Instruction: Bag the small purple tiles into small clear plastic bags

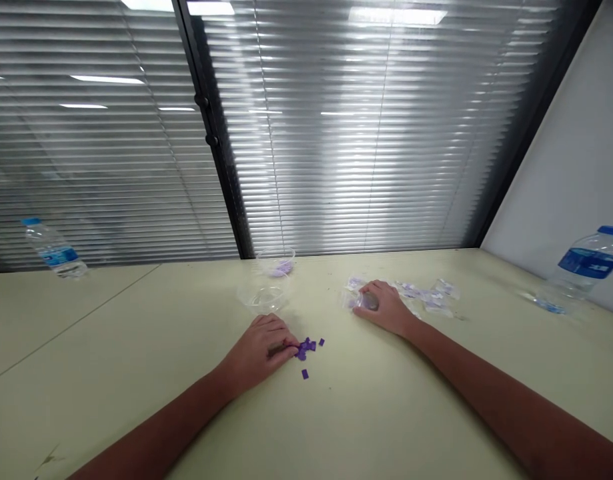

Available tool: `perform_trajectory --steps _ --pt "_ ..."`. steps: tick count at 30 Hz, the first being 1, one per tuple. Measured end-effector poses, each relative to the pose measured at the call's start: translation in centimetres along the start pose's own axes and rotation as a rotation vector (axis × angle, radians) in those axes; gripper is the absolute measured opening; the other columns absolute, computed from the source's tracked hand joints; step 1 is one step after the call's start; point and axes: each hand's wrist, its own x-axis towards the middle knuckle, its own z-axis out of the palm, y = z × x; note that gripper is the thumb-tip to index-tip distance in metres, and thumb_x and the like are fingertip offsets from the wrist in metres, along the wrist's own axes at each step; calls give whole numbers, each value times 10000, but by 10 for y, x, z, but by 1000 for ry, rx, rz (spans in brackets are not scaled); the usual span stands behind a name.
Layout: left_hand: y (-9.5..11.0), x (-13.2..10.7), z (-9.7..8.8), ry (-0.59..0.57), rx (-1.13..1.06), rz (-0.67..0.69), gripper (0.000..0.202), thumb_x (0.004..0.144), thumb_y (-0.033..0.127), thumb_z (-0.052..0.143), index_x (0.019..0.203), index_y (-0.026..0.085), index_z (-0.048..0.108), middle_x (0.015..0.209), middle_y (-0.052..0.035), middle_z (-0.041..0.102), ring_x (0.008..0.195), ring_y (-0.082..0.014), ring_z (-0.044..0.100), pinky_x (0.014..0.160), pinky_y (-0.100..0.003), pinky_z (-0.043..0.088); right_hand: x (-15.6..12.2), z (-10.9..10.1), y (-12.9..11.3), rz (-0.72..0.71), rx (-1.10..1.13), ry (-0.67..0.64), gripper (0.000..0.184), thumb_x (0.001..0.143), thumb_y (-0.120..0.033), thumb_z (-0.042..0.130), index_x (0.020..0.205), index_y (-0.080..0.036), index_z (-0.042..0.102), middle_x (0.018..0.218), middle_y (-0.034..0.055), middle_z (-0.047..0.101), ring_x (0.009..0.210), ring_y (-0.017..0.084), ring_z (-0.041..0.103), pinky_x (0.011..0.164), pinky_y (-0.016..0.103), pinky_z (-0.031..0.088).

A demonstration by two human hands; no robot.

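My left hand (266, 348) rests on the table with thumb and forefinger pinched at the edge of a small heap of dark purple squares (306, 347). At least one purple square seems to be between the fingertips, though the fingers partly hide it. Two more purple squares lie apart from the heap. Farther back and to the right, my right hand (383, 305) is curled over a clear plastic packet (353, 300) with pale purple pieces showing through it. Its fingers cover part of the packet. More packets with pale purple and white pieces (431, 293) spread out to its right.
Behind my left hand stands a clear plastic cup (276, 263) with pale purple pieces, and a clear lid or bowl (263, 297) sits before it. Water bottles stand at the left (56, 250) and right (581, 270). Window blinds (336, 167) and a white wall (561, 153) bound the table (136, 333).
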Motion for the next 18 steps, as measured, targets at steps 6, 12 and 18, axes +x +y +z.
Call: perform_trajectory --steps 6,12,18 --pt "6 2 2 117 -248 -302 244 990 452 682 912 269 825 943 -28 787 945 -223 705 883 -340 517 -5 -7 -32 -199 86 181 438 918 -491 801 1289 -270 725 1327 122 715 1331 356 613 1167 577 429" --pt "14 16 17 274 -621 -629 390 887 585 751 955 209 829 848 -31 744 754 -192 649 671 -291 477 -28 19 -106 -140 320 11 460 896 -485 848 1309 -318 734 1282 83 699 1222 302 664 1044 487 559" --pt "18 21 19 297 -818 -598 376 811 538 826 932 184 860 872 -59 768 798 -198 664 748 -306 506 -33 39 -122 -330 224 43 538 851 -368 892 1345 -269 701 1239 102 701 1221 332 640 1051 539 499"
